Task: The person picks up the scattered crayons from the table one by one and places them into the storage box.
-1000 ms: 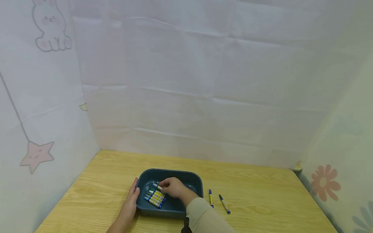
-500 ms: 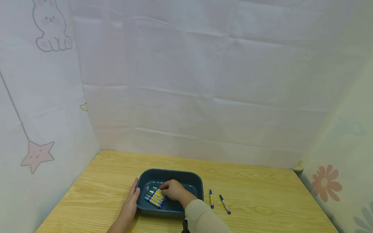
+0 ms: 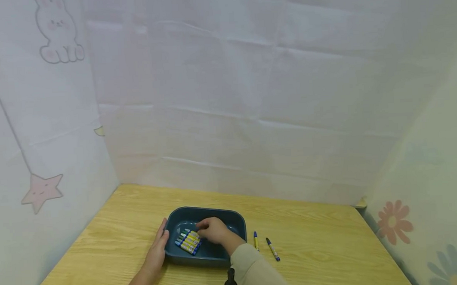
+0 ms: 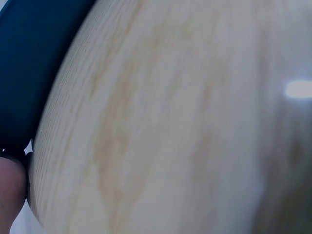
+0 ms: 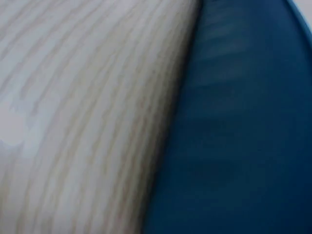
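In the head view a dark teal tray (image 3: 207, 260) stands on the table. Several crayons (image 3: 189, 241) with yellow and blue wrappers lie side by side in its left half. My left hand (image 3: 156, 251) rests along the tray's left outer wall, fingers straight against it. Over the tray, my right hand (image 3: 214, 230) has its fingertips just above and right of the uppermost crayon, with nothing visible between them; its palm side is hidden. The left wrist view catches the tray's side (image 4: 34, 63) and a bit of a finger (image 4: 10, 190). The right wrist view shows the tray wall (image 5: 234, 136).
Two more crayons lie on the wooden table (image 3: 318, 236) right of the tray: one blue-tipped crayon (image 3: 256, 241) and one dark-tipped crayon (image 3: 273, 249). The right sleeve (image 3: 254, 266) crosses the tray's front right corner. Pale cloth walls (image 3: 227, 116) stand around the table.
The right hand lowered a crayon into line at the top of the row, let it go, and has lifted slightly away to the right. The left hand has stayed at the tray.
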A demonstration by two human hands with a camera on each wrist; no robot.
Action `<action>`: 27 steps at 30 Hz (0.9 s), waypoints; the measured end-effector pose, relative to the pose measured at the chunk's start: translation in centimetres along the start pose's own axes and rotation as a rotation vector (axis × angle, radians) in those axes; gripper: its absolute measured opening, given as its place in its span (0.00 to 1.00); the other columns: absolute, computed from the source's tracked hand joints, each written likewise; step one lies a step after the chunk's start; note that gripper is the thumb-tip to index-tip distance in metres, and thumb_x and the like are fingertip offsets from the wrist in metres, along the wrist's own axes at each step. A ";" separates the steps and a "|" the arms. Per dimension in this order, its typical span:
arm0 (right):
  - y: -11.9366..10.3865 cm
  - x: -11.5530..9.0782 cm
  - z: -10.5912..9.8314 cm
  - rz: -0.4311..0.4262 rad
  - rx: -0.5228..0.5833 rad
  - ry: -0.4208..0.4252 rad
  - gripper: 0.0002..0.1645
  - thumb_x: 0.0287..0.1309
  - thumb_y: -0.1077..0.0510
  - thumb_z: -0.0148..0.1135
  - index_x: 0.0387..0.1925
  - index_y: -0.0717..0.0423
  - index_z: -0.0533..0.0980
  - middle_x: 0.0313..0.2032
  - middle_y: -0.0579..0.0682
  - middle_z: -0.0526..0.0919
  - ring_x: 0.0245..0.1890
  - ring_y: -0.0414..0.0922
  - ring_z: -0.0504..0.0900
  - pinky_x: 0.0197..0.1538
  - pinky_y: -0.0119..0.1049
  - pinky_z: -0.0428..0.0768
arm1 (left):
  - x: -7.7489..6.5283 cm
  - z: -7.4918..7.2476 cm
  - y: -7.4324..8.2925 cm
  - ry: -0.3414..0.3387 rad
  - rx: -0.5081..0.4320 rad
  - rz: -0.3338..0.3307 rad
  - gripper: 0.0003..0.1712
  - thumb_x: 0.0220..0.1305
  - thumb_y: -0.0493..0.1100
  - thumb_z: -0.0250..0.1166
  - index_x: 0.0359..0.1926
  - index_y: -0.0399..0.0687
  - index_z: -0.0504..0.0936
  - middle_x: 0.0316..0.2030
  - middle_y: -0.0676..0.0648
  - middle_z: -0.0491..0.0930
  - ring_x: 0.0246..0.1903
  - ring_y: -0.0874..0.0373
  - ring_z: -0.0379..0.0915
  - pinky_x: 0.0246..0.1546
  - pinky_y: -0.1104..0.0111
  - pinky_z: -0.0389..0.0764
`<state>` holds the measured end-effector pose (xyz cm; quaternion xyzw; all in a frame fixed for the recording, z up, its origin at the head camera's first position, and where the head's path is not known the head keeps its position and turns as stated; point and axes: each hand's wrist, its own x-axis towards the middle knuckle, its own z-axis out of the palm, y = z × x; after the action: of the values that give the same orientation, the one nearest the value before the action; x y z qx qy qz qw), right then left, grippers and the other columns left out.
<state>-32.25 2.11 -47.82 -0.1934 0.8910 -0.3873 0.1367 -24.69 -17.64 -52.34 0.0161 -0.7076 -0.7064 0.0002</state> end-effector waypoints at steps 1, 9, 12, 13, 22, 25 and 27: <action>0.0 -0.2 -0.3 -0.008 0.002 0.003 0.14 0.61 0.61 0.64 0.48 0.57 0.83 0.44 0.52 0.85 0.41 0.44 0.80 0.42 0.43 0.82 | 0.0 0.0 0.0 0.000 0.002 0.002 0.34 0.80 0.50 0.33 0.78 0.47 0.34 0.78 0.41 0.29 0.76 0.37 0.19 0.72 0.37 0.28; 0.3 -1.9 -3.1 -0.049 0.081 0.015 0.20 0.64 0.59 0.62 0.56 0.59 0.78 0.53 0.57 0.82 0.53 0.53 0.79 0.51 0.47 0.82 | 0.2 -0.2 -0.4 0.001 -0.001 0.009 0.34 0.80 0.50 0.34 0.78 0.47 0.34 0.78 0.42 0.28 0.76 0.39 0.19 0.73 0.39 0.27; 0.3 -2.6 -4.5 -0.069 0.102 0.033 0.22 0.64 0.58 0.61 0.58 0.60 0.77 0.54 0.59 0.81 0.55 0.55 0.79 0.53 0.49 0.81 | 0.3 -0.2 -0.4 0.003 -0.004 0.014 0.34 0.80 0.50 0.34 0.78 0.47 0.34 0.78 0.43 0.28 0.76 0.39 0.19 0.73 0.40 0.27; 0.4 -2.9 -5.0 -0.071 0.110 0.039 0.22 0.65 0.58 0.61 0.58 0.60 0.77 0.54 0.60 0.81 0.55 0.55 0.79 0.54 0.49 0.81 | 0.3 -0.2 -0.4 0.001 -0.003 0.014 0.34 0.80 0.50 0.34 0.78 0.47 0.34 0.78 0.43 0.28 0.76 0.40 0.18 0.73 0.40 0.27; 3.0 -5.5 -8.6 -0.041 0.154 0.129 0.23 0.67 0.57 0.59 0.61 0.59 0.75 0.55 0.60 0.79 0.52 0.53 0.78 0.50 0.47 0.82 | 0.0 -0.2 0.2 -0.011 -0.012 0.027 0.36 0.80 0.52 0.35 0.78 0.45 0.33 0.78 0.42 0.27 0.76 0.39 0.17 0.73 0.40 0.26; 4.3 -6.3 -9.3 -0.013 0.155 0.159 0.23 0.66 0.56 0.60 0.61 0.59 0.75 0.53 0.59 0.80 0.48 0.50 0.78 0.47 0.49 0.81 | -0.1 -0.2 0.2 -0.014 -0.011 0.017 0.35 0.80 0.51 0.34 0.78 0.46 0.33 0.78 0.43 0.26 0.76 0.39 0.17 0.73 0.40 0.26; 5.1 -6.9 -9.5 0.005 0.156 0.177 0.24 0.66 0.56 0.60 0.61 0.60 0.75 0.52 0.59 0.80 0.47 0.49 0.79 0.46 0.50 0.81 | -0.1 -0.1 0.2 -0.014 -0.014 0.006 0.35 0.80 0.51 0.34 0.78 0.47 0.32 0.78 0.43 0.26 0.76 0.40 0.17 0.73 0.40 0.25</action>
<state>-31.09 14.50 -44.66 -0.1449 0.8674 -0.4705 0.0729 -24.55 -17.79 -52.12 0.0087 -0.7026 -0.7116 -0.0025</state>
